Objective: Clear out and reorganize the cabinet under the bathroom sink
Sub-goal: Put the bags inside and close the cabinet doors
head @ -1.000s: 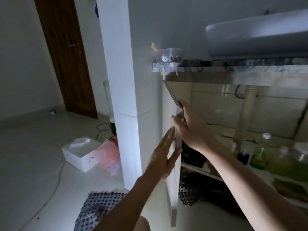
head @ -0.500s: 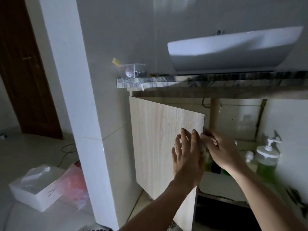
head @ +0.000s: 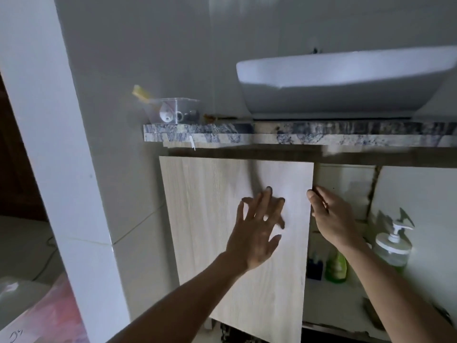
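While the pale wooden cabinet door (head: 222, 231) stood edge-on to the head camera a second ago, it now faces us nearly flat, swung most of the way shut under the grey speckled stone table (head: 321, 137). The left hand (head: 257, 231) lies against the front of the door with its fingers (head: 265, 196) straight and spread wide, pressing it. The right hand (head: 331, 216) sits at the door's free edge, its thumb on the front and its other fingers hidden behind the edge, so it seems to pinch the door.

Half a second ago the gap was wider; now only the right part of the cabinet shows. Inside, on the shelf, stand a small green bottle (head: 336, 266), a dark blue bottle (head: 314, 267) beside it, and a clear pump bottle with green liquid (head: 392, 246) further right. The white bowl-shaped sink (head: 346, 80) sits above.

I think the door is being closed, yet bottles are in the cabinet, so I cannot tell whether the sorting is finished.
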Demonstrator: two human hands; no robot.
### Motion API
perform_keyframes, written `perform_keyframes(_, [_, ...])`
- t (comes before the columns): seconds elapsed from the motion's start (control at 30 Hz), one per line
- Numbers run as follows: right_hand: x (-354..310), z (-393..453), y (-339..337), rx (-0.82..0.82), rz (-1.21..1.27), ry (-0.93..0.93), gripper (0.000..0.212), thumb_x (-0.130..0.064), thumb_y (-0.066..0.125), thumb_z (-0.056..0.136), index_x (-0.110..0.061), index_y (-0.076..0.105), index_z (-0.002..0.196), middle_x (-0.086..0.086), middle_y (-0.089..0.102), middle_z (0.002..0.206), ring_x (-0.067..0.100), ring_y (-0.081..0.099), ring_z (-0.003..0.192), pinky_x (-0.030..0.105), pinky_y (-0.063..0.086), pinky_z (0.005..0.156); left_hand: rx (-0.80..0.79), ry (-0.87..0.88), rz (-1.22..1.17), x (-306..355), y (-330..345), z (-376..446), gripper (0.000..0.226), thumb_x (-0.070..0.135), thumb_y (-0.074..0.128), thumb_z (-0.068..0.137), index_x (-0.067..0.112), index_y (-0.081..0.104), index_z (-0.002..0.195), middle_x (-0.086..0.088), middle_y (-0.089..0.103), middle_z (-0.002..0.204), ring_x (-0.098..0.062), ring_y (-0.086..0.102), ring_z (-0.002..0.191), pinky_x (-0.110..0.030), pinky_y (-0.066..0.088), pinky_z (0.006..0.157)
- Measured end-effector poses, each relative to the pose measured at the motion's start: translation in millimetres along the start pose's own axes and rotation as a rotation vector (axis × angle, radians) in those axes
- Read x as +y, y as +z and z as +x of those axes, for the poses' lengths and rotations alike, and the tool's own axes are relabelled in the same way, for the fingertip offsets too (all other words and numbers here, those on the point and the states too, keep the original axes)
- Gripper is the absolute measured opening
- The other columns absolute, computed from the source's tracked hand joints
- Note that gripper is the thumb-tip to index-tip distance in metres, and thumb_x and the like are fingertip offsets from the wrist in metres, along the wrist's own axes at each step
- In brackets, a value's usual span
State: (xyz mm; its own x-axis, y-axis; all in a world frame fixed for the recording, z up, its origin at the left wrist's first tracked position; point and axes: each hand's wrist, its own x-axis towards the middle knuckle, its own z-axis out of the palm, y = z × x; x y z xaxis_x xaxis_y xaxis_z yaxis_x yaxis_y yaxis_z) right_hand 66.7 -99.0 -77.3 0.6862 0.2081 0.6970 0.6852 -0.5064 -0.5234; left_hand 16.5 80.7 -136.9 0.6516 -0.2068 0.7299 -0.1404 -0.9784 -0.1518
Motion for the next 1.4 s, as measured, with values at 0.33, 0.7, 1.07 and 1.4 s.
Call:
perform_keyframes(0.33, [30.2, 31.8, 14.4, -0.025, 0.017, 0.103, 0.033, -0.024, 0.042, 0.100, -0.003, 0.066, 0.107, 0.011, 0.062, 0.069, 0.033, 0.065, 0.070, 0.033, 0.051, 0.064, -0.096, 0.024, 0.059, -23.0, 16.0, 19.2, 0.075, 0.042, 0.069, 0.078, 0.021, 0.041, 0.144, -0.011, 0.023, 0.158, -0.028, 0.018, 0.147, -0.057, 0.032, 0.109])
perform_keyframes(0.7, [4.6, 17.9, -1.6, -0.299, -0.214, 0.331, 0.037, -0.027, 0.031, 0.103, -0.004, 0.053, 0.123, 0.017, 0.062, 0.118, 0.028, 0.060, 0.099, 0.029, 0.041, 0.078, -0.229, -0.138, -0.029, -2.3, 5.6, 16.7, 0.080, 0.041, 0.079, 0.065, 0.021, 0.046, 0.136, -0.011, 0.045, 0.147, -0.033, 0.044, 0.134, -0.057, 0.035, 0.103])
perform_keyframes(1.07, [-19.2, -128.6, -177.7, -0.145, -0.405, 0.545, 0.048, -0.028, 0.055, 0.093, -0.014, 0.043, 0.138, 0.011, 0.049, 0.138, 0.025, 0.050, 0.124, 0.029, 0.037, 0.100, -0.367, 0.082, -0.529, 164.9, -38.5, 18.9, 0.054, 0.035, 0.045, 0.095, 0.016, 0.033, 0.144, -0.004, 0.035, 0.148, -0.026, 0.039, 0.133, -0.036, 0.031, 0.107])
perform_keyframes(1.4, [-60.8, -181.6, -352.7, 0.498, -0.788, 0.372, 0.042, -0.010, 0.062, 0.086, -0.002, 0.051, 0.127, 0.019, 0.050, 0.130, 0.034, 0.048, 0.117, 0.033, 0.037, 0.096, -0.521, 0.259, -1.003, 395.2, -112.2, -9.0, 0.103, 0.079, 0.027, 0.075, 0.014, 0.007, 0.152, -0.006, 0.009, 0.161, -0.023, 0.012, 0.148, -0.038, 0.019, 0.118])
